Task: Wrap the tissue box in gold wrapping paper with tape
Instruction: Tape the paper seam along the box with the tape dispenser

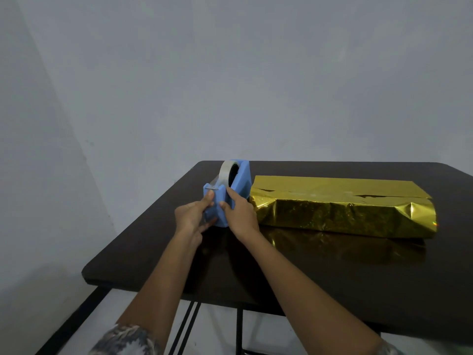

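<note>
The tissue box is already hidden inside the gold wrapping paper [343, 208], which lies on the bench [153, 252] just right of the blue tape dispenser [240, 180]. The long seam on top looks closed, though dark gaps show along it. Both ends seem unfinished: the paper stands out past the box, loose and crumpled, not folded down. The right hand [239, 213] grips the dispenser's side to steady it. The left hand [192, 213] is curled at the cutter end and appears to pinch a strip of tape [226, 172]. Folding and taping the ends likely remain.
</note>
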The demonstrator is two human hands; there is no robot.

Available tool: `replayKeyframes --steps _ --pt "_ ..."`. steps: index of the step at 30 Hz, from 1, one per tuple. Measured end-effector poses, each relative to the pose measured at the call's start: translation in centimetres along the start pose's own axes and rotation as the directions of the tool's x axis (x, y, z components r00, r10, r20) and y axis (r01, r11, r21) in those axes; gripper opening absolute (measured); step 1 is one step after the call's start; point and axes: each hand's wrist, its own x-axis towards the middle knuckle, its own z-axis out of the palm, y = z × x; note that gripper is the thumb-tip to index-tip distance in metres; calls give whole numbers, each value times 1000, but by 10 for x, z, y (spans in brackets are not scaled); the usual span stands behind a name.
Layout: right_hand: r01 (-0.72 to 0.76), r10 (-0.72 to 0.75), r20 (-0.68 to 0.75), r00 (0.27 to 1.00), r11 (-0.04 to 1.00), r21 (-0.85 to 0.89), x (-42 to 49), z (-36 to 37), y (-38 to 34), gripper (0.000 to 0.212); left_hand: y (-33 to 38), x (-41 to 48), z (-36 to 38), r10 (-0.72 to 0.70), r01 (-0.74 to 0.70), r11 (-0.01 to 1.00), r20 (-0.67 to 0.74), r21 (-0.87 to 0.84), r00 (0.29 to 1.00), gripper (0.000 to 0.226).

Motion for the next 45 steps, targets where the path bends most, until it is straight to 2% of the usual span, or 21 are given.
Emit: replayKeyframes --steps 2,4,7,8,10,13,15,16,18,20,23,27,30,32,34,39,41,45 --pt "-11 6 59 998 996 87 -5 -8 -4 49 -2 -2 -1 -21 21 1000 -10 0 1000 38" --pt "51 -62 48 997 978 203 -15 -24 -9 45 -3 -7 0 -13 13 1000 -51 3 999 38" --pt "201 -183 -108 977 962 186 -27 -71 -13 30 -9 -20 -2 49 -48 999 -139 10 989 19" --pt "231 -203 -177 963 961 150 -28 -94 -10 25 -12 -27 -1 98 -94 995 -129 35 987 20" --pt "223 -207 -303 930 975 21 -28 -146 9 25 -17 -46 10 182 -182 980 13 76 983 20" --pt "34 -108 -473 874 986 -162 -39 -219 49 29 -12 -76 48 218 -264 959 317 108 923 16" --pt "-50 -28 -579 815 992 -117 -51 -251 70 29 -6 -88 82 217 -329 931 486 159 846 13" --pt "-42 -6 -598 801 997 -66 -57 -263 76 30 -4 -94 101 214 -376 908 566 186 796 12" --pt "49 -13 -521 854 997 54 -64 -278 78 33 -2 -106 137 196 -485 842 703 236 684 10" --pt "98 -49 -332 942 987 131 -67 -282 67 34 -1 -116 160 175 -580 770 787 265 591 10" --pt "82 -64 -166 984 991 105 -70 -291 61 27 -2 -133 188 126 -650 703 849 288 513 8" --pt "102 -83 -165 983 989 107 -71 -296 68 16 -4 -138 201 103 -679 665 862 311 496 5" --pt "147 -123 -229 966 985 90 -71 -297 73 4 -7 -141 205 69 -671 667 871 322 487 5" --pt "159 -136 -284 949 986 59 -70 -298 76 8 -7 -142 206 65 -655 686 869 317 490 5" --pt "150 -122 -319 940 987 63 -68 -297 77 12 -5 -143 208 73 -640 696 854 326 515 6" --pt "160 -94 -411 907 978 130 -66 -295 74 8 -4 -136 208 99 -605 686 771 405 629 50" --pt "163 -76 -449 890 974 159 -67 -301 75 11 -3 -131 205 123 -585 710 748 392 652 50" --pt "170 -75 -386 919 962 216 -68 -300 76 11 -3 -131 206 93 -532 769 760 356 643 44"
